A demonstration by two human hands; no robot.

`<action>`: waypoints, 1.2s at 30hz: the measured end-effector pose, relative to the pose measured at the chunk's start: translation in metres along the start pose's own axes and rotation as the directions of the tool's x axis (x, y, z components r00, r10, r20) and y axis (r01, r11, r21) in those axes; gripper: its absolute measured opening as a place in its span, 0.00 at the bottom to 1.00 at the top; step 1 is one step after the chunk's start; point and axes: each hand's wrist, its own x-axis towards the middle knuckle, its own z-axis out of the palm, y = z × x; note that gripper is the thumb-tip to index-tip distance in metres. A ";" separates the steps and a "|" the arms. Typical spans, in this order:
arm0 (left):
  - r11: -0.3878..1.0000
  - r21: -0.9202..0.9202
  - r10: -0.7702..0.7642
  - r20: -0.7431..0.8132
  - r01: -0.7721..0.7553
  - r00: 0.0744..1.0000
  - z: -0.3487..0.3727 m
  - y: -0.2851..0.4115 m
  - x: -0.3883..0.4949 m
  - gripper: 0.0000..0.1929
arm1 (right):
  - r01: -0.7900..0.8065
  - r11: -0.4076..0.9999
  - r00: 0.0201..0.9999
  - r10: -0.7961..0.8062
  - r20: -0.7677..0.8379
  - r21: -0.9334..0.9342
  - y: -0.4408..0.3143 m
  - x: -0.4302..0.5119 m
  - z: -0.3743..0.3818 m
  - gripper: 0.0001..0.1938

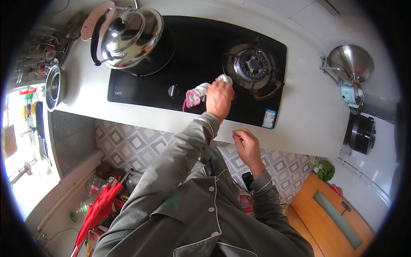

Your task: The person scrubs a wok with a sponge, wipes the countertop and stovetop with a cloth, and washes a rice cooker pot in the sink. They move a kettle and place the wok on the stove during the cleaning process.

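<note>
My left hand (219,98) presses a bunched white cloth with pink edging (193,97) onto the front of a black glass gas hob (199,45). The cloth partly covers a control knob. To its left, another silver knob (173,92) is uncovered. Just beyond my left hand, to the right, lies a round burner (254,64) with a stained ring and pan support. My right hand (249,149) hovers by the counter's front edge, fingers loosely curled, with nothing visible in it. A shiny steel kettle (133,38) with a black handle stands over the hob's left side.
The white countertop (314,119) surrounds the hob. A pink dish (93,24) and a round metal strainer (54,86) are at the left. At the right are a steel bowl-shaped vessel (350,62) and a black cooker (362,133). A red bag (99,212) is low on the left.
</note>
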 end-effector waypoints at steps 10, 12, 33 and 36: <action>0.961 -0.249 0.184 0.242 -0.122 0.953 -0.017 0.026 -0.042 0.09 | 0.091 0.995 0.983 -0.085 -0.164 0.032 -0.014 -0.011 -0.038 0.06; 0.982 -0.183 0.088 0.219 -0.048 0.972 -0.021 0.013 -0.036 0.09 | 0.085 0.994 0.975 -0.068 -0.213 0.074 -0.012 -0.011 -0.041 0.05; 0.335 -0.584 -0.154 0.740 0.739 0.655 -0.074 0.079 -0.058 0.14 | -0.216 0.809 0.922 0.353 -0.158 0.547 0.029 -0.003 -0.006 0.22; 0.752 -0.544 -0.157 0.401 0.373 0.903 -0.074 0.058 -0.048 0.15 | -0.219 0.843 0.802 0.442 -0.402 0.491 0.060 0.010 -0.035 0.17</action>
